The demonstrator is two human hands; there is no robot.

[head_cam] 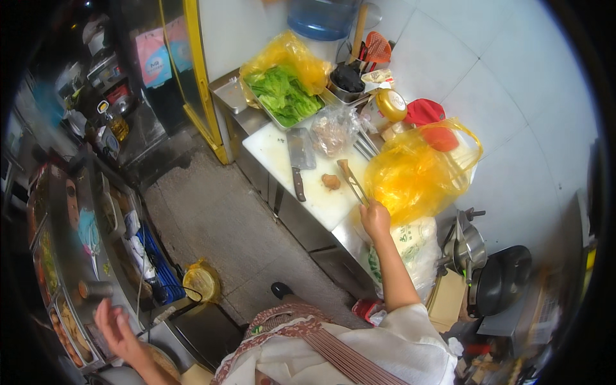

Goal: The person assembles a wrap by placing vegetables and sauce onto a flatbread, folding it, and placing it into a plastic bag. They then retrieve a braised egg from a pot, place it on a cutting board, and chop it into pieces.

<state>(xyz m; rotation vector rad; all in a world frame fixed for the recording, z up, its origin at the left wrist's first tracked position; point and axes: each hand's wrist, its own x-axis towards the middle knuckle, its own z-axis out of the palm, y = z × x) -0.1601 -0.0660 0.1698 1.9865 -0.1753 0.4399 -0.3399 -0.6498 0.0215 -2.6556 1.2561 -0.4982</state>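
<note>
My right hand [375, 219] is closed on metal tongs [357, 185]. Their tips grip a brown piece of food [342, 165] above the white cutting board [317, 204]. A second brown piece [331, 181] lies on the board, left of the tongs. Further left rests a cleaver [301, 149] with a dark handle, beside a clear plastic bag of food [331, 134]. At the lower left, my left hand [115, 327] is raised with its fingers apart and nothing in it, near a steel counter with food trays.
A tray of lettuce [284, 94] stands beyond the board. Right of it are a gold-lidded jar [391, 105] and a yellow plastic bag [414, 173]. Pans [503, 276] stand at the right. A yellowish tub [201, 284] sits on the floor near the left counter.
</note>
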